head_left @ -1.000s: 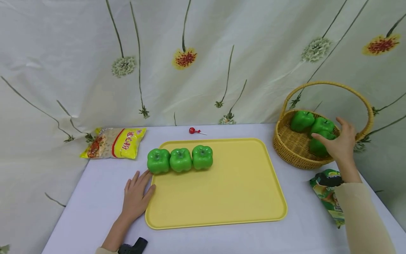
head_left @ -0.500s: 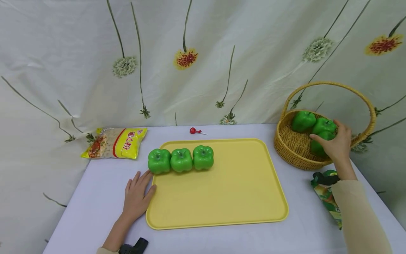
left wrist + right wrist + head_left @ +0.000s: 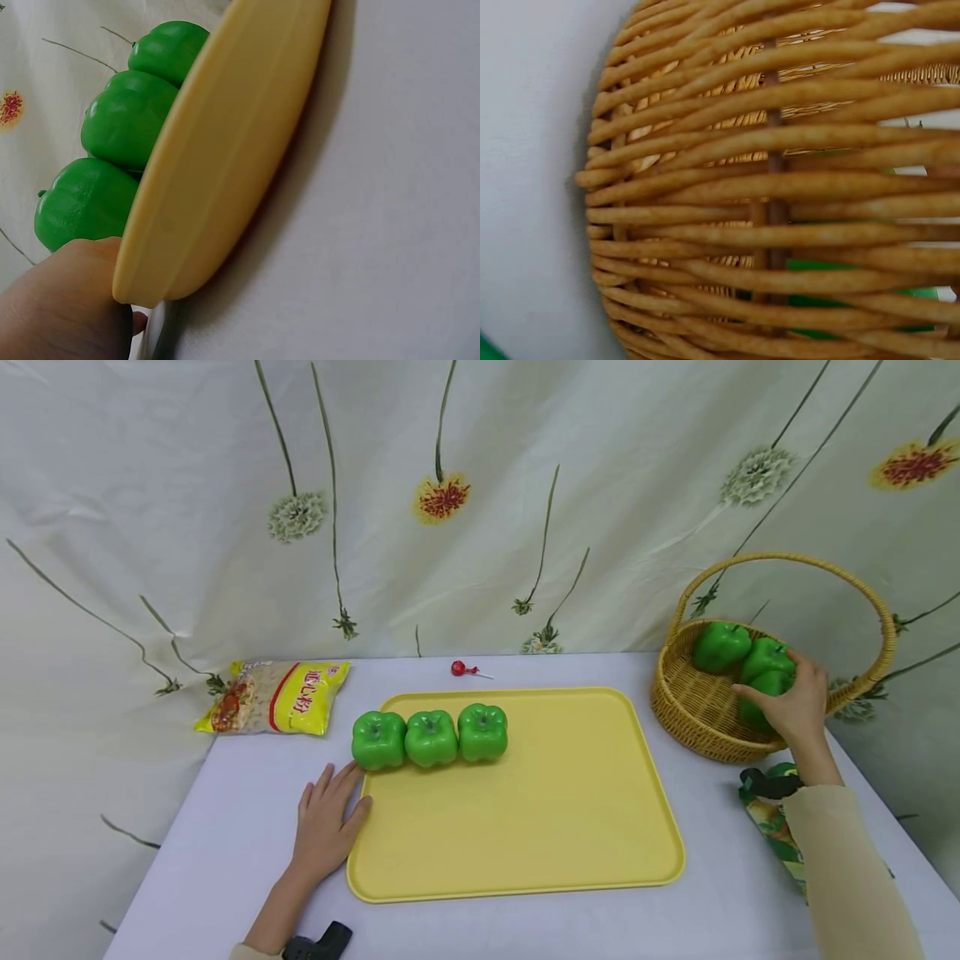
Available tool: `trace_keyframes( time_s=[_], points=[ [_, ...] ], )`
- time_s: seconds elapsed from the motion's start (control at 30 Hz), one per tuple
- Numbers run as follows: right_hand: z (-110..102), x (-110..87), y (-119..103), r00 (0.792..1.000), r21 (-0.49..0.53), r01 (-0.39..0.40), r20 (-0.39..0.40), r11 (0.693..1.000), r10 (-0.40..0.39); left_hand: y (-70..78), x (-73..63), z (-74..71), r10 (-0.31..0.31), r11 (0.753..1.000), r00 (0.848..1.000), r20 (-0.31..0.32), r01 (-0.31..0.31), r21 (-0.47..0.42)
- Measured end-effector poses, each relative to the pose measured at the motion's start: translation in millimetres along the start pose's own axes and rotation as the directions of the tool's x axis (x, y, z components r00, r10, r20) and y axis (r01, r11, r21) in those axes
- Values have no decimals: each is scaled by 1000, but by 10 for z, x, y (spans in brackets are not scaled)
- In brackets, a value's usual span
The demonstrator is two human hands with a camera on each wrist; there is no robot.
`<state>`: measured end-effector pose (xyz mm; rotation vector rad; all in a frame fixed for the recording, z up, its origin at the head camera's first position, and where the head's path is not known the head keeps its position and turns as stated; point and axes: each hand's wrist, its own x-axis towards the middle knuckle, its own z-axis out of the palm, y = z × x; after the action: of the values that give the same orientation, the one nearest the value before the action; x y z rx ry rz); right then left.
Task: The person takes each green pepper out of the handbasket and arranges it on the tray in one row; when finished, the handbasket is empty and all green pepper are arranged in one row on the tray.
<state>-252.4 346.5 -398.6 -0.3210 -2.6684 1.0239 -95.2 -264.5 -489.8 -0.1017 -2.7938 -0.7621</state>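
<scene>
My right hand (image 3: 797,703) reaches into the wicker basket (image 3: 693,737) at the right and grips the front green bell pepper (image 3: 763,692), thumb on its near left side and fingers behind. Two other green peppers (image 3: 722,647) lie deeper in the basket. In the right wrist view the basket's woven wall (image 3: 780,187) hides the hand. My left hand (image 3: 326,822) lies with extended fingers at the left edge of the yellow tray (image 3: 525,827), fingertips right by the leftmost pepper (image 3: 378,740). A row of three peppers (image 3: 131,120) stands along the tray's far left.
A yellow noodle bag (image 3: 273,697) lies at the back left. A red lollipop (image 3: 459,668) is behind the tray. Below the basket, a green snack packet (image 3: 776,831) is partly covered by my right forearm. The basket's tall handle (image 3: 780,557) arches overhead.
My right hand has moved slightly left and closed in on the front pepper in the basket. My left hand and the peppers on the tray have stayed in place.
</scene>
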Motion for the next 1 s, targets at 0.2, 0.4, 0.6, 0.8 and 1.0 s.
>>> trace_keyframes(
  time_s=[0.2,0.4,0.6,0.8,1.0],
  points=[
    [-5,5,9,1000,-13,-2,27,1000,3,2,1,4,18,1000,1000,-19,-17,12],
    [-20,17,6,998,-50,1,70,999,2,4,-2,4,22,1000,999,-24,-22,16],
    [-61,21,-6,987,-120,22,159,992,-2,6,-7,6,30,999,999,-31,-30,15],
    [-67,3,-1,984,-175,46,176,984,-15,11,-5,-1,32,999,999,-32,-32,18],
    [-45,-15,7,983,-210,120,160,970,-87,10,-2,2,23,1000,999,-23,-23,15]
  ],
)
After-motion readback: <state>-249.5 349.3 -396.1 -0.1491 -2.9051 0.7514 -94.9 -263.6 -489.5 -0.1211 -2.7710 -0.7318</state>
